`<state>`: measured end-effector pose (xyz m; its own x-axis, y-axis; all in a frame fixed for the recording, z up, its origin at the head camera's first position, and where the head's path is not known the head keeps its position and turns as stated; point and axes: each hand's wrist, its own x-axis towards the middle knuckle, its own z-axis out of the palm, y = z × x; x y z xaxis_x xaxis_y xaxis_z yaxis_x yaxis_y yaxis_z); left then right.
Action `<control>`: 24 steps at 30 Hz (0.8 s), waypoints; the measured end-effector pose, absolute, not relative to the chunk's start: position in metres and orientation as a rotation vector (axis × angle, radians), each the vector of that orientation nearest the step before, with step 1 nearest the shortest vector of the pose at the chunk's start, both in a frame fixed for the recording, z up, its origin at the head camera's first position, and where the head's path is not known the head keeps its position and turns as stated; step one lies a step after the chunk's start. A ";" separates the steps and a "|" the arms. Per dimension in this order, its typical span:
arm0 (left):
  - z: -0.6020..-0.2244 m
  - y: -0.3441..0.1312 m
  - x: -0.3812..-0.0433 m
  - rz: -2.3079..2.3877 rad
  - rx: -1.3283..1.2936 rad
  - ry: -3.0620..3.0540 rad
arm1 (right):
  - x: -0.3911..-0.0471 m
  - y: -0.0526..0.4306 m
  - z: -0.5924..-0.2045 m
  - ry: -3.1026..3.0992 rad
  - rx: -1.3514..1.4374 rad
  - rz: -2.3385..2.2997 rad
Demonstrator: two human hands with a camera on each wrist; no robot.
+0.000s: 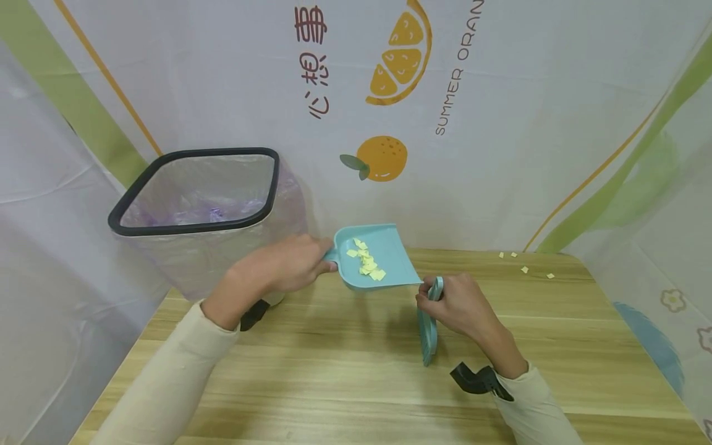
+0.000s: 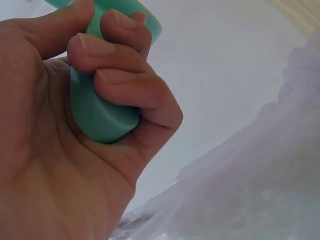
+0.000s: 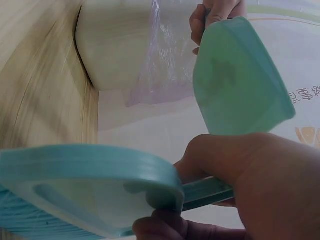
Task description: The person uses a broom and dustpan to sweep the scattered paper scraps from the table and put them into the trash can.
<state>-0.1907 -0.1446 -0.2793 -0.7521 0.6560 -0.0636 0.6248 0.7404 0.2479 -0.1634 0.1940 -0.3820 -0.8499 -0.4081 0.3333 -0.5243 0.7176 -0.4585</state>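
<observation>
My left hand grips a light blue dustpan by its handle, raised above the table. In the left wrist view the fingers curl round that handle. A small heap of yellow paper scraps lies in the pan, towards its handle side. A matching hand brush is held in my right hand, near the pan's front right corner. Its blue bristles show at the lower left of the right wrist view, and the pan's underside appears above.
A bin with a black rim and a clear purplish liner stands at the left, close to my left hand. Several yellow scraps lie at the back right of the wooden table. A printed white curtain hangs behind.
</observation>
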 end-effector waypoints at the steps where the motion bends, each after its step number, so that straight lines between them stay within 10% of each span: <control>1: -0.278 -0.144 -0.191 0.320 1.031 2.793 | -0.163 0.194 -0.382 -2.718 0.743 0.823; 24: -0.228 -0.157 -0.190 0.292 0.986 2.833 | -0.164 0.193 -0.385 -2.694 0.754 0.839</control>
<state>-0.1904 -0.1572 -0.2284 -0.7789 0.6246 -0.0565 0.6000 0.7684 0.2227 -0.1639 0.1926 -0.3853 -0.8439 -0.4077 0.3488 -0.5336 0.7052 -0.4668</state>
